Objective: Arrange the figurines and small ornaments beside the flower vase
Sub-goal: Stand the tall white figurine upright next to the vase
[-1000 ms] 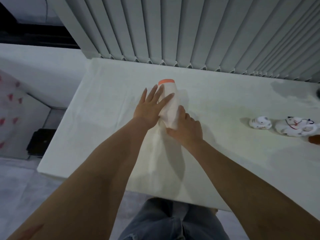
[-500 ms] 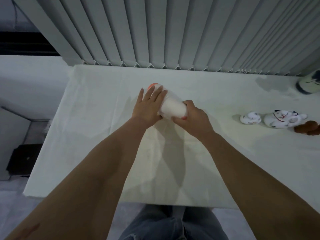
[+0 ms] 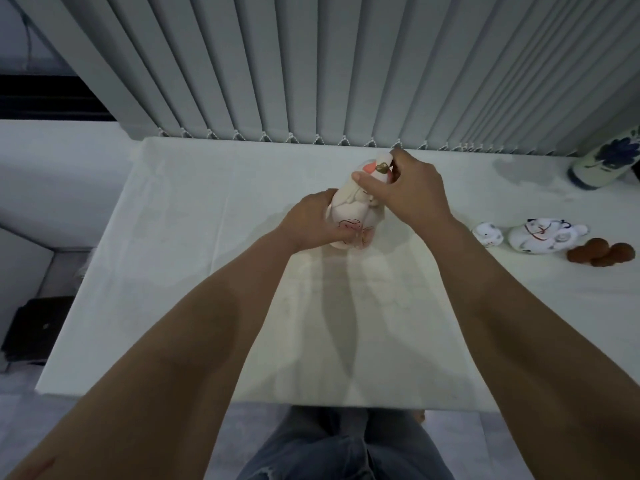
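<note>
A white figurine (image 3: 351, 209) with pink and red markings stands upright near the middle of the white-clothed table (image 3: 194, 258). My left hand (image 3: 311, 223) grips its lower body from the left. My right hand (image 3: 408, 190) holds its top, fingers around an orange and gold detail. At the right lie a small white cat figurine (image 3: 487, 233), a larger white cat figurine (image 3: 543, 235) with red and blue lines, and brown round ornaments (image 3: 601, 252). A blue-and-white flower vase (image 3: 602, 164) stands at the far right by the blinds.
Grey vertical blinds (image 3: 311, 71) hang along the table's back edge. The table's left and front edges drop to the floor, where a black object (image 3: 38, 327) lies at the left. My jeans-clad legs (image 3: 343, 445) are below the front edge.
The white figurine went from lying on its side to standing upright. My right hand moved from its base to its top, and my left hand shifted to its lower body. The camera turned right.
</note>
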Demonstrator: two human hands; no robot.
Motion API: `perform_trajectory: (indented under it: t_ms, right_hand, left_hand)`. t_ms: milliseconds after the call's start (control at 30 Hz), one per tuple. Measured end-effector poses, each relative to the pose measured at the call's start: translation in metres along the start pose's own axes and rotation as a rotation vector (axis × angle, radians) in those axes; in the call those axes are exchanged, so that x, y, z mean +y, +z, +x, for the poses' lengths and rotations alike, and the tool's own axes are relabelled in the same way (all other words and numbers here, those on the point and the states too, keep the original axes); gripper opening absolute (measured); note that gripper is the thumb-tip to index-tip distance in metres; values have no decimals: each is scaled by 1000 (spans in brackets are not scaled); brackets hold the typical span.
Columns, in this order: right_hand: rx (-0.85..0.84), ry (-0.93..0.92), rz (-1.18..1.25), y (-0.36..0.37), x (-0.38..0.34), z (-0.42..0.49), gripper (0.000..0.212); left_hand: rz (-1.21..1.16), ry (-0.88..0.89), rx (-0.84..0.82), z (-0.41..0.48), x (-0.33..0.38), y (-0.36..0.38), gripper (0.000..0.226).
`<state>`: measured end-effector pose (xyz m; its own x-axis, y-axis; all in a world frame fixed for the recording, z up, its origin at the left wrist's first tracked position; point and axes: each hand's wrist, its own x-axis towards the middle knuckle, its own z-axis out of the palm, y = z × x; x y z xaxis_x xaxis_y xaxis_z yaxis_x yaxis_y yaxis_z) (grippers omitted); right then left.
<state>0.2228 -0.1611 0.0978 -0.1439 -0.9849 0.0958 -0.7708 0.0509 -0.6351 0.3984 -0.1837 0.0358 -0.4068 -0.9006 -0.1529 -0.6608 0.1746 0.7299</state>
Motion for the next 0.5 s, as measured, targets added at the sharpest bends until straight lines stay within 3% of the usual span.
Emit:
perform_trajectory:
  t_ms: [200, 500]
  right_hand:
    - [-30, 36, -73, -3, 1, -2, 51]
    - [40, 29, 35, -5, 18, -14, 47]
  left_hand:
    - [-155, -121, -156, -5, 1, 13, 67]
    - [-189, -140, -193, -7, 2, 19, 76]
